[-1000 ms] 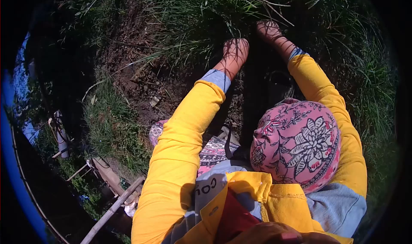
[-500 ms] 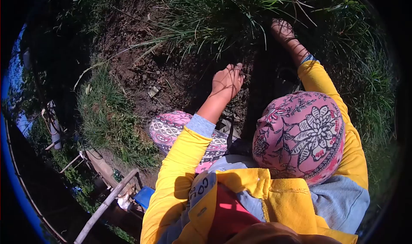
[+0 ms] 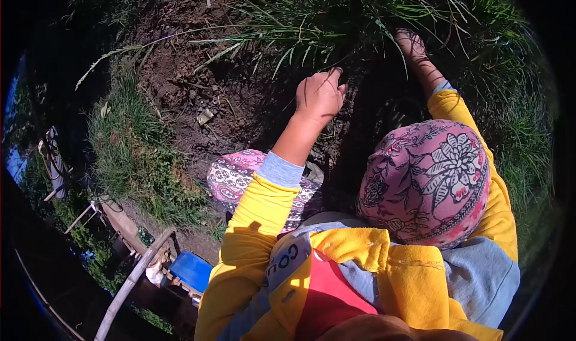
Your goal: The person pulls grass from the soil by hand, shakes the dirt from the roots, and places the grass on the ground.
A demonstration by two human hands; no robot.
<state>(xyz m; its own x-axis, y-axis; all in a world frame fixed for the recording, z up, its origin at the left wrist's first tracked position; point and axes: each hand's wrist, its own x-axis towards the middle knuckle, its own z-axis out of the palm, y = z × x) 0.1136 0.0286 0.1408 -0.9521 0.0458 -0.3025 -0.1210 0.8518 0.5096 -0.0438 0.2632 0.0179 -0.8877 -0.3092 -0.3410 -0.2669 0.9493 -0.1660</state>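
Observation:
My left hand [image 3: 321, 95] is over dark soil [image 3: 225, 119], just below the overhanging edge of a grass clump [image 3: 336, 17]. Its fingers are curled closed, and whatever is between them is too small to make out. Farther right, my right hand [image 3: 411, 44] reaches into the shaded edge of the same clump. Grass and shadow hide its fingers. Long thin blades hang between and around the two hands, and their shadows cross the skin.
Knees in pink patterned cloth [image 3: 429, 182] are bent below the hands. A pale scrap [image 3: 205, 116] lies on the soil. Low grass [image 3: 144, 167] grows at the left. Toward the lower left are a wooden pole [image 3: 133, 281] and a blue object [image 3: 191, 271].
My left hand has moved up toward the grass clump, its fingers now close to the blades. My right hand is slightly farther right. The whole view has shifted a little.

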